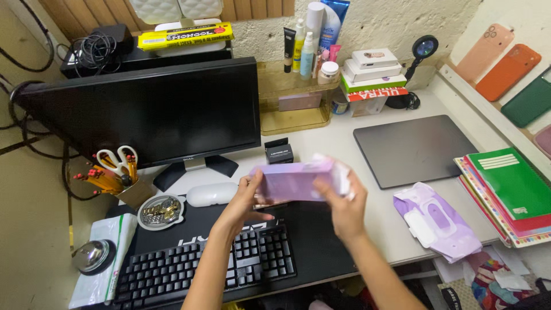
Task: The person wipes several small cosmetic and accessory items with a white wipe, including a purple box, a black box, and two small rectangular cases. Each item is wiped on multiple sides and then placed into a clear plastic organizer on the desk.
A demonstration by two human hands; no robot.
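Step in hand: a lilac box (295, 181) is held in the air above the keyboard (201, 272), forward of the monitor (143, 112). Left hand (244, 201) closes its grip on the box's left end; right hand (344, 204) clasps the right end. The next move appears to call for steady two-handed support. A lilac wipes pack (439, 221) lies on the tabletop (327, 140), right of the keyboard.

a box (295, 179) is held between the left hand (244, 202) and the right hand (342, 208) above the desk (327, 135), in front of the monitor (149, 112) and over the far edge of the keyboard (201, 272). a mouse (211, 194) lies just left of the left hand, with a pencil cup (117, 175) further left. right of the hands lies a wipes pack (439, 221), a closed laptop (414, 149) behind it and a stack of notebooks (508, 192) at the far right.
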